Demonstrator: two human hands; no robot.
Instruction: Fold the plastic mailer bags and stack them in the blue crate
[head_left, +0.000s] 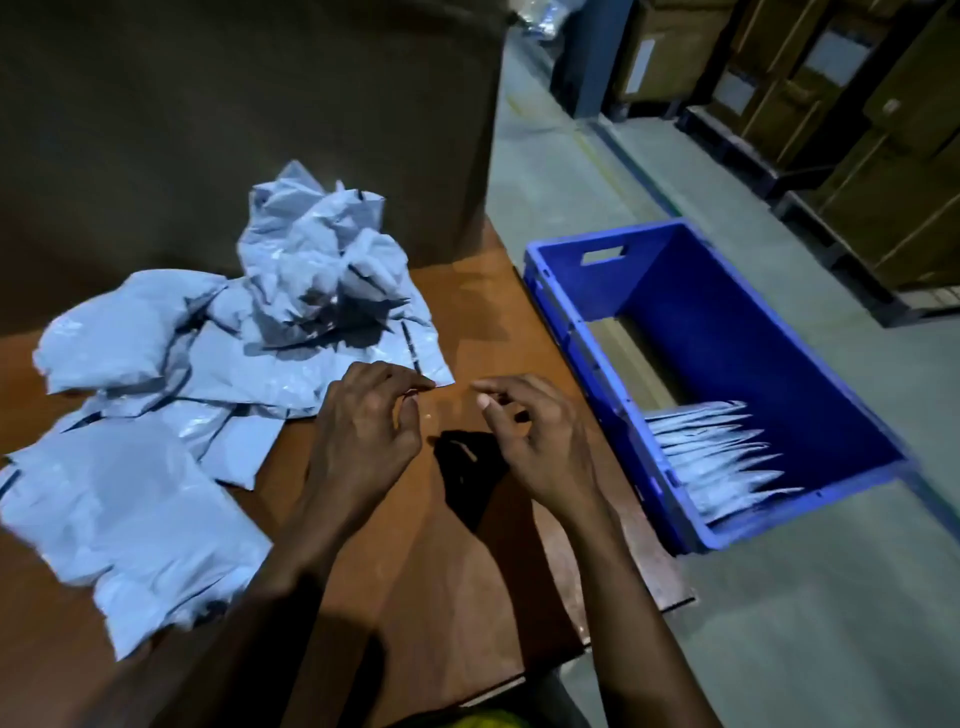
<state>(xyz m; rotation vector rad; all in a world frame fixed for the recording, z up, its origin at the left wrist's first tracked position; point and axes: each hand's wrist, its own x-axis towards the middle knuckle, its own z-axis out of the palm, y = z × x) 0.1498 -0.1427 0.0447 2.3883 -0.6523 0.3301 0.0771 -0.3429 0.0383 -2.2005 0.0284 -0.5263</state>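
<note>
A loose heap of grey plastic mailer bags (171, 395) covers the left half of the wooden table (467, 561), with a crumpled bunch (317, 249) on top at the back. My left hand (363, 436) hovers at the near right corner of a flat bag (363, 358); its index fingertip reaches that corner, thumb apart, nothing pinched. My right hand (535, 441) floats over bare table beside it, fingers loosely curled and empty. The blue crate (727, 291) stands on the floor to the right, with several folded bags (717, 457) stacked at its near end.
A tall brown cardboard wall (249, 114) rises behind the table. The grey floor (831, 597) runs along the right, with cardboard boxes on dark pallets (862, 130) at the far right. The table's right edge sits close to the crate.
</note>
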